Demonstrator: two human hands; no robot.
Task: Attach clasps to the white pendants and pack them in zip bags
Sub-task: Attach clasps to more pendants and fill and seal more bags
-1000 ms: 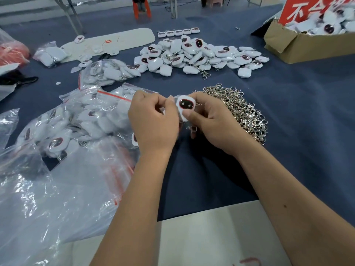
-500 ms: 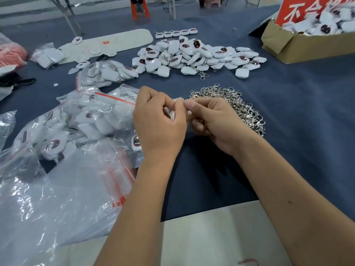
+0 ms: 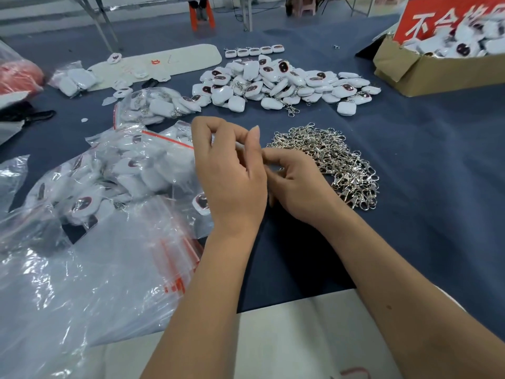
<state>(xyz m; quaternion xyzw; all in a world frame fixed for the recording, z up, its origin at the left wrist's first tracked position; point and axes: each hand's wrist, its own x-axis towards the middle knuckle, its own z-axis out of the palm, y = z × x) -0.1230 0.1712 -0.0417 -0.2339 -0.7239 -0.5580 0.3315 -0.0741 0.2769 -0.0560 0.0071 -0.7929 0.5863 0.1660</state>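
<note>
Both forearms bare to the frame edge, no sleeves visible. Left hand (image 3: 229,173) and right hand (image 3: 297,184): no gloves, rings, watch or wristbands. Nails short, unpainted. Small dark mark on the right forearm (image 3: 389,307).

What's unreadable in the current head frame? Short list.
- Pendant being worked: head view, hidden behind the left hand and right hand; whether its clasp is on cannot be told.
- Red sign: cut off by the top and right edges, motion-blurred; text incomplete.
- Cardboard box: cut by the right edge; contents blurred.
- Zip bags: glare and crumpled plastic hide the count inside.
- Clasp pile: tangled, uncountable.
</note>
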